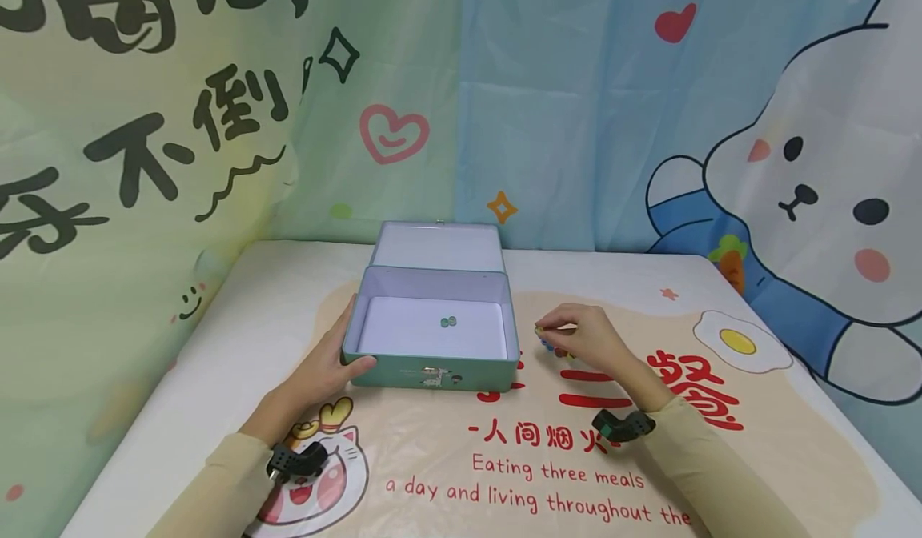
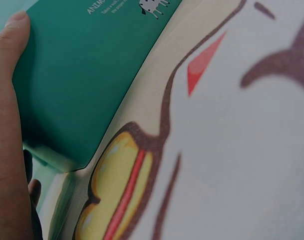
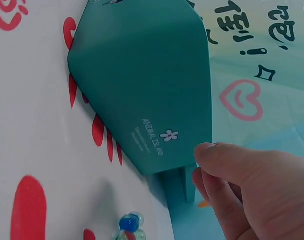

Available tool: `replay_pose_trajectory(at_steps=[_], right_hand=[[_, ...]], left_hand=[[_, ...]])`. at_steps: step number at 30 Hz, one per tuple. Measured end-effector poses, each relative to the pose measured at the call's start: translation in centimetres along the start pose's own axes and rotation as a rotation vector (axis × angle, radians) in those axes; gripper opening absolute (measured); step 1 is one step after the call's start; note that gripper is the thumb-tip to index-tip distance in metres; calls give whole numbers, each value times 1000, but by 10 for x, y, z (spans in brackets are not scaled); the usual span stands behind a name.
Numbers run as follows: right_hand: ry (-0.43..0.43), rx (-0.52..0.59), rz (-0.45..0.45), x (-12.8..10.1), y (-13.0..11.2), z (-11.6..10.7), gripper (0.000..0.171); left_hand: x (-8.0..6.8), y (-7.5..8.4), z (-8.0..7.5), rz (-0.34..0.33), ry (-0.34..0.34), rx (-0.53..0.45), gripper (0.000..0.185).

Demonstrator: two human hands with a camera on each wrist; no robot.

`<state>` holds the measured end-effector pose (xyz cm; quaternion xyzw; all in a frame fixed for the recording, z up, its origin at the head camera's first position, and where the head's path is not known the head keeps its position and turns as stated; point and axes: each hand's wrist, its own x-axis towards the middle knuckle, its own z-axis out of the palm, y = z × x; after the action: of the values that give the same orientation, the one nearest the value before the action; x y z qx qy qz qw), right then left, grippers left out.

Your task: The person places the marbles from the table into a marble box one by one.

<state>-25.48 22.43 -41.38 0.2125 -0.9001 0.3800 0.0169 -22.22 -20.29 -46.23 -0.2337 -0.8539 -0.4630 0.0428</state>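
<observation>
An open green tin box [image 1: 435, 371] with a pale inside stands on the table, its lid [image 1: 438, 246] folded back. Inside, on its floor, lie a couple of small green glass beads [image 1: 448, 322]. My left hand [image 1: 327, 362] holds the box at its left front corner, the thumb [image 2: 14, 42] on the front wall and the fingers along the side. To the right of the box, my right hand [image 1: 587, 336] pinches a tiny yellowish bead [image 1: 539, 331] between thumb and fingertips; the right wrist view hides it. Below that hand lies a cluster of coloured glass beads [image 3: 130, 224], partly covered.
A printed cloth [image 1: 562, 474] with red lettering and cartoon figures covers the table. Behind the table hangs a printed curtain [image 1: 533, 122], close to the raised lid. Each wrist wears a black camera strap [image 1: 623, 424].
</observation>
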Motion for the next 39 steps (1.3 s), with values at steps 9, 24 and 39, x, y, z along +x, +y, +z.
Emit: replay_pose_trajectory(at_steps=[9,24,39], right_hand=[[30,-37,-2,5,-11,0,16],[23,-40,-16,18,-24,6,15],[-4,-29,-39,33,-48,10,16]], left_hand=[[-5,32,-7,-2,-12,-22,102],[-3,-3,2,15,7,-1,102],[0,-5,1,16,6,17,103]])
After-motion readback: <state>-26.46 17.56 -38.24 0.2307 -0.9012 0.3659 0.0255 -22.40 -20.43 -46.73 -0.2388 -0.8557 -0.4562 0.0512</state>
